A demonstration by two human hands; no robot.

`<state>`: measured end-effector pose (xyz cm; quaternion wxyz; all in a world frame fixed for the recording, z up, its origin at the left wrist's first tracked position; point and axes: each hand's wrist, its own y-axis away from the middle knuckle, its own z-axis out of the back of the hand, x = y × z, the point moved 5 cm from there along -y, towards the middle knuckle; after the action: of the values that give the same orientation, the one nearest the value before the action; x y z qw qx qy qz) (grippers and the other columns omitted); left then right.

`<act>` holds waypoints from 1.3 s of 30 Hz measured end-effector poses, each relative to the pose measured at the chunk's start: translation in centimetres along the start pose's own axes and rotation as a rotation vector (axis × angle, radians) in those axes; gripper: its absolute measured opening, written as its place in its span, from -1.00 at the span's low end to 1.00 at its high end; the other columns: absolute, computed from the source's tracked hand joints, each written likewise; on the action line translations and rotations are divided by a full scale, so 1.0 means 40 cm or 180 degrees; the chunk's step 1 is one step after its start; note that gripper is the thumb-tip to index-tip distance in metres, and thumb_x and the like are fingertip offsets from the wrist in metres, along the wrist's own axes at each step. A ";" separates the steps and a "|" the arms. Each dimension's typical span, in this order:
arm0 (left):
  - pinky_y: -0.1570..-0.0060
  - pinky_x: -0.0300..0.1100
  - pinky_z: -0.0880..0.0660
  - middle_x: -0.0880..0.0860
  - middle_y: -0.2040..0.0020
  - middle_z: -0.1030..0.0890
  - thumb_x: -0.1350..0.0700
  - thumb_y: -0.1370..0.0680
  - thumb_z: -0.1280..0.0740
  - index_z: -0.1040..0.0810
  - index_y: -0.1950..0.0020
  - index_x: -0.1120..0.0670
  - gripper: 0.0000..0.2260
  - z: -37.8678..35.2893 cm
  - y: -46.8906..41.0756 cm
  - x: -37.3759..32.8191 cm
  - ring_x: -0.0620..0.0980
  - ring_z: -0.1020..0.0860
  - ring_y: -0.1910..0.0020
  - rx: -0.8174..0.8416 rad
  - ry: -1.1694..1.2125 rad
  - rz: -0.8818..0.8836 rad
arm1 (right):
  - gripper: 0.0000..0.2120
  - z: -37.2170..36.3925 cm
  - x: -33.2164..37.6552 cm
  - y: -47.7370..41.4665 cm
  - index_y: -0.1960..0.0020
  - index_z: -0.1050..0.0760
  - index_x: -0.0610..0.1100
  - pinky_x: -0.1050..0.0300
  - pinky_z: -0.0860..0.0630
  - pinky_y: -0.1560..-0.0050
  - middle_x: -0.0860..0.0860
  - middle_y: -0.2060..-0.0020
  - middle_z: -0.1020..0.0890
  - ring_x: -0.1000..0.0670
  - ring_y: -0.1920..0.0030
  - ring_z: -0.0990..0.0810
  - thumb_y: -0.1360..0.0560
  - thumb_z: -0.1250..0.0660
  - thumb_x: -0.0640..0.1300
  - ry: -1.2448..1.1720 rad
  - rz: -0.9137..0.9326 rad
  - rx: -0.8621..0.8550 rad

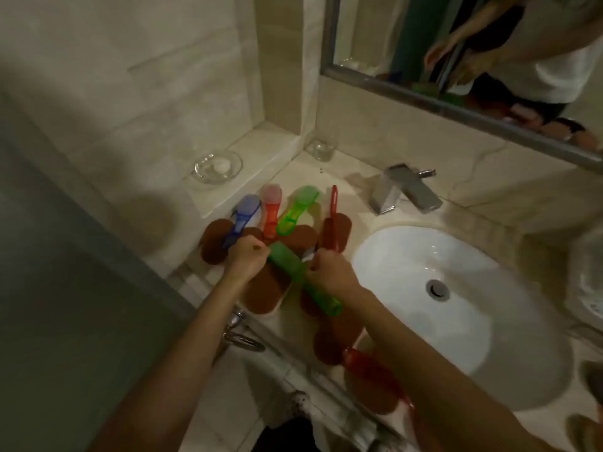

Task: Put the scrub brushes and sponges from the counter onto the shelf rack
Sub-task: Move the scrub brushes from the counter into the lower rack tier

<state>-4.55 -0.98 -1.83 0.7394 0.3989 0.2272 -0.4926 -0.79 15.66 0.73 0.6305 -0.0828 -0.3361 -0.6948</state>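
Several scrub brushes lie on the marble counter point(342, 177) left of the sink: a blue one point(243, 218), an orange-red one point(270, 210), a light green one point(295, 208) and a red one point(332, 223). Brown oval sponges point(213, 244) lie under and around them. My left hand point(246, 259) is closed near the blue brush's handle end and touches the head of a green brush point(300, 278). My right hand point(329, 272) grips that green brush at its middle. Another red brush point(372, 373) lies near the counter's front edge under my right forearm.
A white sink basin point(456, 256) with a chrome faucet point(404, 190) fills the right side. A glass tumbler point(323, 148) and a glass soap dish point(218, 166) stand on the back ledge. A mirror point(473, 53) hangs above. A metal rail point(244, 337) runs below the counter edge.
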 end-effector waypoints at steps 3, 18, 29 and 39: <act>-0.08 0.08 -0.57 0.31 -0.03 -0.65 0.19 -0.50 -0.23 -0.62 0.01 0.22 -0.79 0.025 -0.042 0.010 0.26 -0.62 -0.06 0.0029 -0.0197 0.0049 | -0.60 -0.068 0.010 -0.060 -0.23 -0.45 -0.26 -0.05 -0.57 -0.06 -0.19 -0.11 -0.59 -0.20 -0.07 -0.60 -0.46 -0.28 -0.08 0.0280 -0.0166 0.0102; -0.22 0.05 -0.38 0.29 -0.30 -0.43 0.16 -0.47 -0.36 -0.39 -0.27 0.27 -0.59 0.052 -0.248 0.016 0.27 -0.37 -0.32 -0.0219 -0.1397 -0.0303 | -0.49 -0.036 0.059 -0.145 -0.34 -0.29 -0.15 0.03 -0.54 -0.03 -0.12 -0.03 -0.61 -0.13 -0.03 -0.62 -0.46 -0.36 -0.10 0.0503 -0.0256 -0.0143; -0.23 -0.03 -0.43 0.24 -0.29 -0.43 0.10 -0.48 -0.39 -0.32 -0.35 0.31 -0.47 0.046 -0.329 -0.028 0.19 -0.43 -0.30 -0.0068 -0.2299 -0.0218 | -0.52 -0.019 0.065 -0.195 -0.33 -0.30 -0.16 0.14 -0.51 0.02 -0.11 -0.05 -0.60 -0.08 -0.02 -0.62 -0.47 -0.36 -0.17 0.0286 -0.0208 -0.0011; -0.05 -0.07 -0.48 0.21 -0.14 -0.57 0.22 -0.54 -0.31 -0.48 -0.20 0.24 -0.75 0.111 -0.273 -0.100 0.14 -0.55 -0.08 -0.0179 -0.2310 -0.0385 | -0.52 0.036 0.074 -0.203 -0.30 -0.29 -0.22 0.08 -0.52 0.17 -0.13 0.08 -0.62 -0.13 0.10 -0.64 -0.44 -0.36 -0.17 0.0294 -0.0019 -0.0425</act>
<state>-16.39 -4.57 -0.34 0.7520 0.1636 -0.0131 -0.6384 -9.34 13.89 0.47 0.6363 -0.0915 -0.2598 -0.7206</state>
